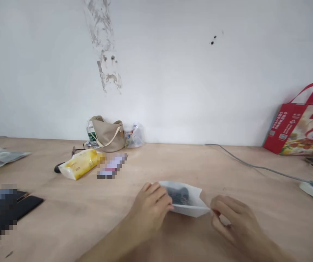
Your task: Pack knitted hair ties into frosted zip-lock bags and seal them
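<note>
At a wooden desk (pixel 167 163), the left hand (pixel 153 202) grips a white pouch (pixel 190 210) by its left end, the right hand's (pixel 234 218) fingers pinching its right corner.

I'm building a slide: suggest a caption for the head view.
Left hand grips a white pouch, dark contents inside; right hand pinches its corner.
</note>
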Demonstrator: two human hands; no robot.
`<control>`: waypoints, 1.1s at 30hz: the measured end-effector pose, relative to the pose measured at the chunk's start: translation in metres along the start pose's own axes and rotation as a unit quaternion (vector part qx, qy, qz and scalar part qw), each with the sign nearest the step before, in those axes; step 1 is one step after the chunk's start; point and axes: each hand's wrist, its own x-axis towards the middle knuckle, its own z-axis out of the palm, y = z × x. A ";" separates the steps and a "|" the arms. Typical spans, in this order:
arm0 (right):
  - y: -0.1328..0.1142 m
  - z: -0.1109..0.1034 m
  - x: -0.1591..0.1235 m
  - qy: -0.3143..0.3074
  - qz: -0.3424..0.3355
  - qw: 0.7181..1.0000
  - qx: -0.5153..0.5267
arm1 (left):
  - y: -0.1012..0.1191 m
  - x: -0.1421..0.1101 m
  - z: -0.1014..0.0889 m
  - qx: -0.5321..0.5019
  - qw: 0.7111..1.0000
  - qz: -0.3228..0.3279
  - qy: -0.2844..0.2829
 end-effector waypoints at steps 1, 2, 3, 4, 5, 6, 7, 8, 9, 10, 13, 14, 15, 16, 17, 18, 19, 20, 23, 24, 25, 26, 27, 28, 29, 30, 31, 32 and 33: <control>0.005 -0.003 -0.001 0.007 0.012 1.000 -0.009 | -0.007 -0.001 -0.005 0.004 1.000 -0.014 -0.020; 0.009 -0.005 -0.002 0.014 0.025 0.999 -0.019 | -0.015 -0.002 -0.010 0.010 0.998 -0.036 -0.048; 0.013 -0.006 -0.003 0.018 0.036 0.999 -0.026 | -0.022 -0.003 -0.015 0.014 0.996 -0.054 -0.068; 0.016 -0.007 -0.004 0.017 0.044 0.998 -0.029 | -0.028 -0.003 -0.020 0.018 0.993 -0.075 -0.088; 0.019 -0.008 -0.005 0.015 0.051 0.998 -0.028 | -0.032 -0.003 -0.024 0.021 0.990 -0.094 -0.107; 0.021 -0.008 -0.006 0.014 0.054 0.998 -0.027 | -0.035 -0.003 -0.027 0.023 0.986 -0.111 -0.123; 0.021 -0.008 -0.006 0.012 0.054 0.998 -0.025 | -0.036 -0.002 -0.029 0.022 0.982 -0.127 -0.139; 0.021 -0.008 -0.006 0.011 0.051 0.998 -0.022 | -0.035 -0.001 -0.030 0.017 0.978 -0.140 -0.152; 0.020 -0.007 -0.005 0.011 0.047 0.999 -0.022 | -0.033 0.000 -0.030 0.004 0.976 -0.151 -0.159; 0.019 -0.007 -0.004 0.012 0.041 0.999 -0.022 | -0.030 0.003 -0.029 -0.017 0.974 -0.157 -0.162; 0.016 -0.008 -0.002 0.002 0.027 0.999 -0.023 | -0.019 0.010 -0.022 -0.088 0.970 -0.157 -0.161; 0.015 -0.008 -0.002 -0.004 0.024 0.999 -0.024 | -0.016 0.013 -0.019 -0.101 0.970 -0.150 -0.164; 0.015 -0.008 -0.002 -0.009 0.021 0.999 -0.026 | -0.015 0.015 -0.017 -0.106 0.970 -0.139 -0.169; 0.015 -0.008 -0.002 -0.013 0.019 0.999 -0.028 | -0.014 0.017 -0.014 -0.105 0.971 -0.127 -0.173; 0.015 -0.008 -0.003 -0.015 0.018 0.999 -0.028 | -0.013 0.018 -0.012 -0.103 0.973 -0.113 -0.175; 0.015 -0.007 -0.004 -0.016 0.019 0.999 -0.028 | -0.013 0.019 -0.010 -0.103 0.974 -0.100 -0.177; 0.015 -0.007 -0.004 -0.016 0.020 0.999 -0.026 | -0.013 0.020 -0.008 -0.106 0.974 -0.089 -0.180; 0.015 -0.007 -0.005 -0.017 0.022 0.999 -0.023 | -0.014 0.021 -0.006 -0.107 0.974 -0.082 -0.182; 0.013 -0.006 -0.004 -0.017 0.024 0.999 -0.021 | -0.013 0.023 -0.003 -0.106 0.974 -0.070 -0.185; 0.013 -0.006 -0.004 -0.017 0.022 0.999 -0.023 | -0.013 0.023 -0.002 -0.106 0.975 -0.065 -0.182; 0.013 -0.006 -0.004 -0.017 0.019 0.999 -0.024 | -0.012 0.024 -0.001 -0.107 0.976 -0.059 -0.179; 0.013 -0.006 -0.003 -0.017 0.017 0.999 -0.025 | -0.012 0.025 0.000 -0.108 0.977 -0.053 -0.176; 0.014 -0.006 -0.003 -0.017 0.017 0.999 -0.026 | -0.012 0.026 0.001 -0.110 0.977 -0.048 -0.175; 0.015 -0.006 -0.003 -0.017 0.017 0.999 -0.026 | -0.012 0.026 0.002 -0.109 0.977 -0.045 -0.175; 0.016 -0.005 -0.003 -0.019 0.019 0.999 -0.026 | -0.012 0.026 0.003 -0.109 0.978 -0.044 -0.175; 0.016 -0.005 -0.003 -0.022 0.020 0.999 -0.026 | -0.013 0.026 0.004 -0.108 0.978 -0.047 -0.174; 0.016 -0.005 -0.003 -0.021 0.018 0.999 -0.030 | -0.014 0.026 0.005 -0.109 0.978 -0.050 -0.172; 0.015 -0.005 -0.003 -0.016 0.014 0.999 -0.037 | -0.014 0.025 0.006 -0.111 0.978 -0.055 -0.169; 0.012 -0.004 -0.002 -0.006 0.008 0.999 -0.050 | -0.015 0.024 0.007 -0.112 0.978 -0.061 -0.165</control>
